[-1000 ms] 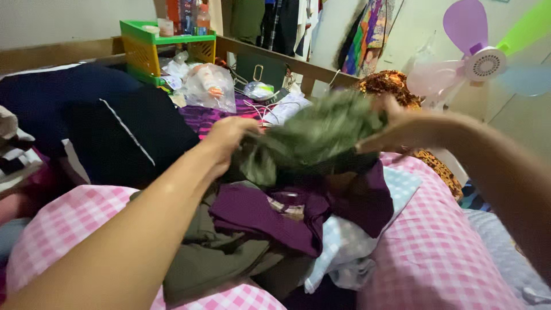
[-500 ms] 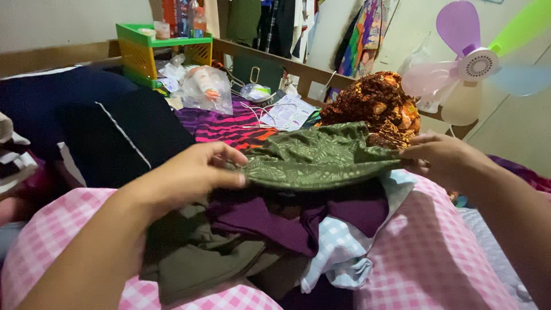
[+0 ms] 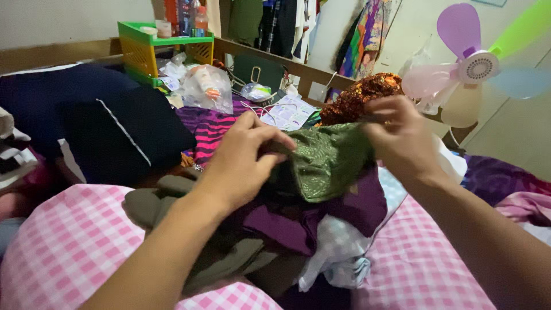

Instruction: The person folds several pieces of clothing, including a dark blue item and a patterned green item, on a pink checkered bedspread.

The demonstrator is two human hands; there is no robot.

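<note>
A green patterned cloth hangs between both my hands above a heap of clothes. My left hand pinches its left edge, and my right hand grips its upper right corner. Under it lie a purple garment, an olive-brown garment and a pale blue checked cloth. The heap rests on a pink checked pillow across my lap.
A dark navy pillow lies at the left. A green and yellow plastic basket with bottles stands at the back by the wooden bed rail. A small pastel-bladed fan stands at the right, near an orange-brown patterned cloth.
My hands have come closer together, so the spread green cloth is now bunched and folded between them. My right hand has risen and moved left.
</note>
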